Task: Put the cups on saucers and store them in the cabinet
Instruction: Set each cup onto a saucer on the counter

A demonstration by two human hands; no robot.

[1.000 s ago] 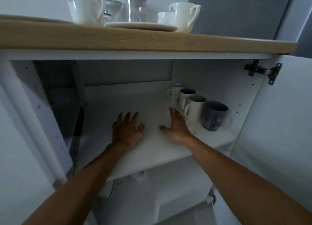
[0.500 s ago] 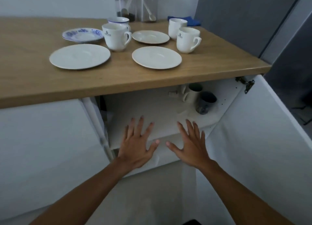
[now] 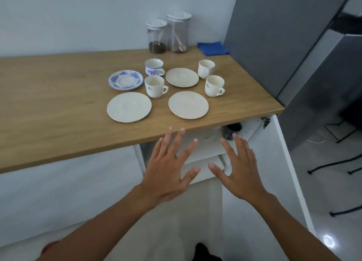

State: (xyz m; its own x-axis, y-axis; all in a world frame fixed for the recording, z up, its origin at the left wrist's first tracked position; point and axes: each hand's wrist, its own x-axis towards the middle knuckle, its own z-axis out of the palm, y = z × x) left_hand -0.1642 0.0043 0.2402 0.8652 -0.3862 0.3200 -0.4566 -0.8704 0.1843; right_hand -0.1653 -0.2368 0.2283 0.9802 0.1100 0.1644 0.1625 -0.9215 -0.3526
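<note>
On the wooden counter (image 3: 58, 107) stand three white cups (image 3: 155, 86) (image 3: 213, 85) (image 3: 205, 68) and a blue-patterned cup (image 3: 154, 66). Beside them lie three plain white saucers (image 3: 129, 106) (image 3: 188, 104) (image 3: 182, 77) and a blue-patterned saucer (image 3: 125, 79). No cup sits on a saucer. My left hand (image 3: 168, 168) and my right hand (image 3: 241, 166) hover empty with fingers spread, in front of the counter's edge. Behind them is the open cabinet's white shelf (image 3: 205, 147).
A dark mug (image 3: 232, 130) shows on the cabinet shelf under the counter. The white cabinet door (image 3: 290, 172) stands open on the right. Two clear jars (image 3: 156, 37) (image 3: 179, 33) and a blue cloth (image 3: 213, 48) are at the counter's back. A grey fridge (image 3: 293, 54) is to the right.
Both hands have come out of the cabinet and lifted toward the counter's edge. My view has risen from inside the cabinet to above the counter.
</note>
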